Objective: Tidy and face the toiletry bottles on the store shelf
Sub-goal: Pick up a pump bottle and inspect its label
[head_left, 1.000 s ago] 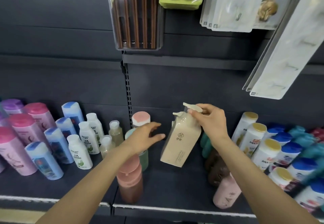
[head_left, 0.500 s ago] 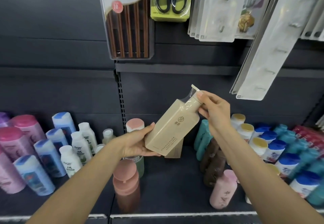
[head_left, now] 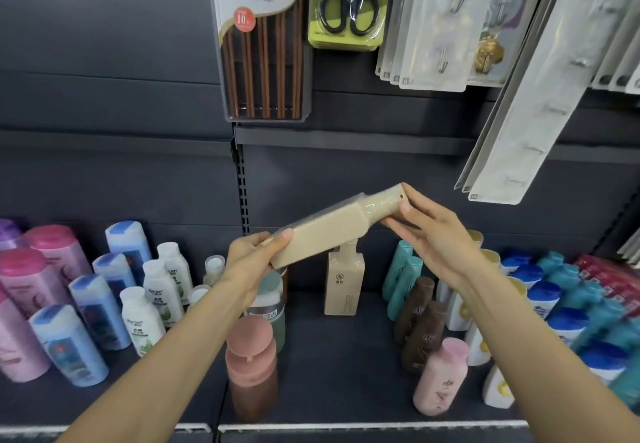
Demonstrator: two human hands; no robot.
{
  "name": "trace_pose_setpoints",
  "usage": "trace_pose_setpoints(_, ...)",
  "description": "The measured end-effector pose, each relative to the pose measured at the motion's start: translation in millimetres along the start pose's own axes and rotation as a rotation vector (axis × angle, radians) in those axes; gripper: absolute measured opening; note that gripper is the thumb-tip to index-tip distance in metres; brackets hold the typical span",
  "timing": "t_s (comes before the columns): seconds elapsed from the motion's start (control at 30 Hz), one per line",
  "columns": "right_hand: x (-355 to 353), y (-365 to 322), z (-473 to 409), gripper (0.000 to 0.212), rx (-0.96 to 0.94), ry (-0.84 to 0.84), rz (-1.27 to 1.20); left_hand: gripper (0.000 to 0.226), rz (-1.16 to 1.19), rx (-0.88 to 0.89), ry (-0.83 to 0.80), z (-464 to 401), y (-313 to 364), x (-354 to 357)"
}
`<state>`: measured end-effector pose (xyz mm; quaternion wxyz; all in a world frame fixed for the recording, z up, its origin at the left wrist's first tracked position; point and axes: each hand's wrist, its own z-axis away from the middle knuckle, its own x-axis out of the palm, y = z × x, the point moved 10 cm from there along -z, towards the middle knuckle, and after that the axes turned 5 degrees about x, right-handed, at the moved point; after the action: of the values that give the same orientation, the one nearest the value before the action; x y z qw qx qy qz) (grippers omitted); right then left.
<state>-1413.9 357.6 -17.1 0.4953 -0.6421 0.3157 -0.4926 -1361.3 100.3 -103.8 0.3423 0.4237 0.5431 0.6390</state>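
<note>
two beige pump bottles: one (head_left: pixel 341 290) upright on the shelf (head_left: pixel 346 387), one (head_left: pixel 332 229) tilted (base left), clamped between left hand (head_left: pixel 254 257) and right hand (head_left: pixel 429 238) fingertips.

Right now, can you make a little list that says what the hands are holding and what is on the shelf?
held thing: beige pump bottle, tilted, off the shelf
left hand: grips the bottle's base
right hand: holds the pump end
standing behind: matching beige bottle, upright
shelf: pink bottle, brown bottles
hanging above: scissors
</note>
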Motion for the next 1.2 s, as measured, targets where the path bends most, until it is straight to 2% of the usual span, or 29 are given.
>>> trace_pose_setpoints(0.1, -1, 9, 2, 0.032, 0.08, 0.009, -0.2, 0.022, 0.025, 0.075, 0.03, -1, 9, -8)
trace_pose_setpoints(0.27, -11, 20, 3, 0.021, 0.077, 0.12, -0.022, 0.053, -0.052, 0.226, 0.004, 4, 28, -4)
trace_pose_setpoints(0.33, -15, 19, 3, 0.017, 0.071, 0.109, -0.026, 0.055, -0.071, 0.238, -0.021, 4, 31, -4)
trace_pose_setpoints(0.63, -18, 8, 6, 0.035, -0.008, 0.026, 0.026, 0.044, -0.092, 0.291, -0.089, 2, 35, 10)
trace_pose_setpoints(0.87, -12, -2, 9, 0.056, -0.051, -0.075, 0.073, 0.052, -0.111, 0.364, -0.04, 3, 44, 8)
trace_pose_setpoints(1.1, -17, 4, 9, 0.057, -0.04, -0.037, 0.001, 0.054, -0.139, 0.377, -0.06, -2, 51, 6)
trace_pose_setpoints(1.2, -20, 0, 9, 0.038, -0.045, 0.07, 0.023, 0.065, -0.171, 0.355, -0.078, -1, 49, 11)
